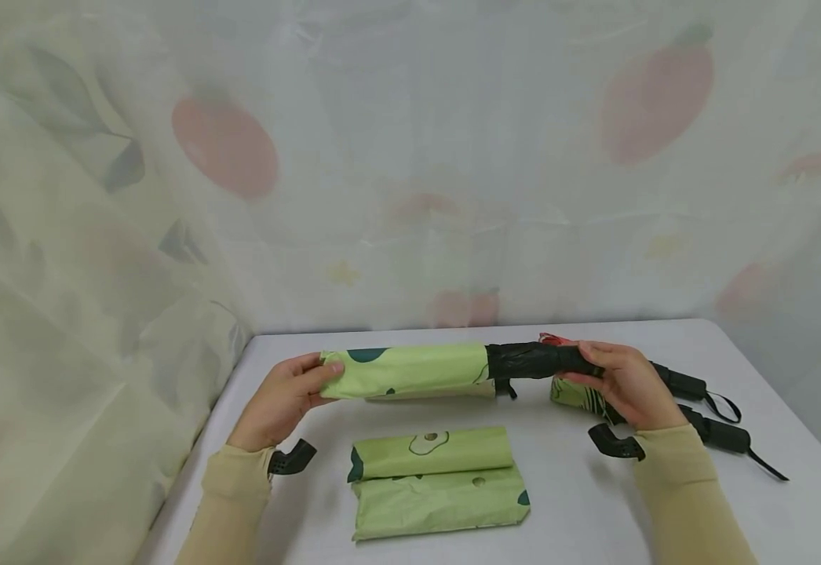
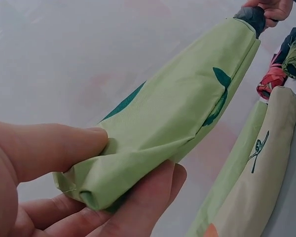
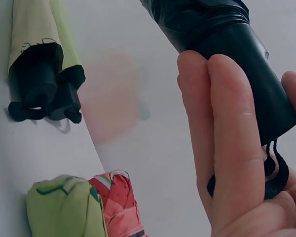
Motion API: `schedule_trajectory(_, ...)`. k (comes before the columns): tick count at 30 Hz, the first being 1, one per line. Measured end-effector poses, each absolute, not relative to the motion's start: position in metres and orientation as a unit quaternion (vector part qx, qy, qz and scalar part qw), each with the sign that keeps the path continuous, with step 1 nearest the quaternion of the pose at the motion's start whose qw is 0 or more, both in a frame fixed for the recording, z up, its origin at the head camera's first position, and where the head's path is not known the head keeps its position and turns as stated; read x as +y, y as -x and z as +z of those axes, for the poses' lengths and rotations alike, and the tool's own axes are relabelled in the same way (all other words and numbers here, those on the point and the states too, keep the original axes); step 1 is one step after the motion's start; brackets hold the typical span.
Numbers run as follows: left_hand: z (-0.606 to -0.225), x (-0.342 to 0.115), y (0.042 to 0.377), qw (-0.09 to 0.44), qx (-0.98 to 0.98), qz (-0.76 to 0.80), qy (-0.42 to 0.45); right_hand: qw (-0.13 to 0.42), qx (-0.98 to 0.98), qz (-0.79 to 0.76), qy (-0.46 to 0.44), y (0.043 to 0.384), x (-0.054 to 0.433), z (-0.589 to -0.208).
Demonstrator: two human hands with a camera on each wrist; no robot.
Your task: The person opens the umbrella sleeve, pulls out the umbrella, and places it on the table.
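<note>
Two green covers [image 1: 442, 502] lie nearest, white table [image 1: 566, 518] on both sides. Up above it, the left hand [image 1: 279, 400] pinches the green sleeve [image 1: 410, 369] of an umbrella [image 1: 522, 361]; the right hand [image 1: 625, 384] grips its handle [image 3: 254, 74]. The table's far edge [image 1: 629, 325] is behind.
</note>
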State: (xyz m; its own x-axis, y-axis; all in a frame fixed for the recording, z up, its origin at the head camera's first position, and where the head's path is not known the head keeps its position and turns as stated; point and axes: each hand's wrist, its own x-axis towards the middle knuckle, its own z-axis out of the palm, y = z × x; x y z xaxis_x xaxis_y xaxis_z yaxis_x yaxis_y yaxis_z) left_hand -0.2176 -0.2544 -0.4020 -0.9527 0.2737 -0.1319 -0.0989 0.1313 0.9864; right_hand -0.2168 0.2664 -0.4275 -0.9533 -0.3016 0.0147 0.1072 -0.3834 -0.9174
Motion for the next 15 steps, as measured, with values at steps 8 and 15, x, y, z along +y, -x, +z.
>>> schedule_trajectory(8,-0.401,-0.257,0.216,0.139,0.739,0.657,-0.056,0.127,0.545,-0.822,0.104,0.216,0.274,-0.426)
schedule_trajectory(15,-0.402,-0.261,0.218,0.13,0.736,0.662,-0.058,0.13,0.533,-0.829,0.105,0.215,0.284,-0.426)
